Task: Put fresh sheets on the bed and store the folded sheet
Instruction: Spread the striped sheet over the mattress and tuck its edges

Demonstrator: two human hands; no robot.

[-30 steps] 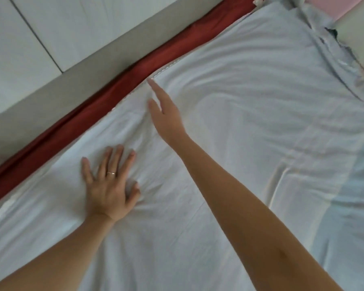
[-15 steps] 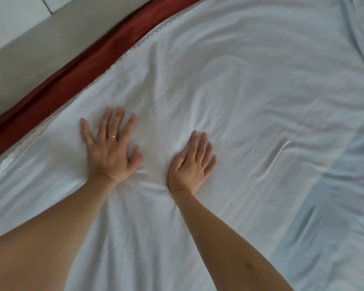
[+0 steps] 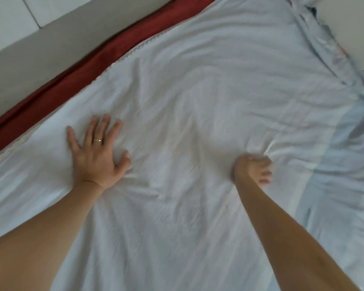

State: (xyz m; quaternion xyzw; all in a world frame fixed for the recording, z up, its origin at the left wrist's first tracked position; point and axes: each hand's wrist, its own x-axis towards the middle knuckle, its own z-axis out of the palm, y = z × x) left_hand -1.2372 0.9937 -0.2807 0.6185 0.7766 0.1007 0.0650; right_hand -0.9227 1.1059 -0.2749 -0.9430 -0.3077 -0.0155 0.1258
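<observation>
A white sheet (image 3: 198, 91) lies spread over the bed, lightly creased. My left hand (image 3: 97, 156), wearing a ring, presses flat on it with fingers spread, near the bed's left edge. Further right, my right hand (image 3: 251, 170) is blurred, its fingers curled around a small bunch of the white sheet, and creases fan out from its knuckles. A pale blue sheet (image 3: 334, 185) shows beyond the white sheet's right border.
A dark red strip (image 3: 72, 80) runs along the bed's left side, with a grey ledge (image 3: 51, 45) and white tiled floor (image 3: 6, 22) beyond. Bunched pale blue fabric (image 3: 328, 49) lines the upper right edge.
My right hand drew back from the far left edge, lay flat beside the left hand, then slid right and curled into the sheet. The left hand has stayed pressed flat.
</observation>
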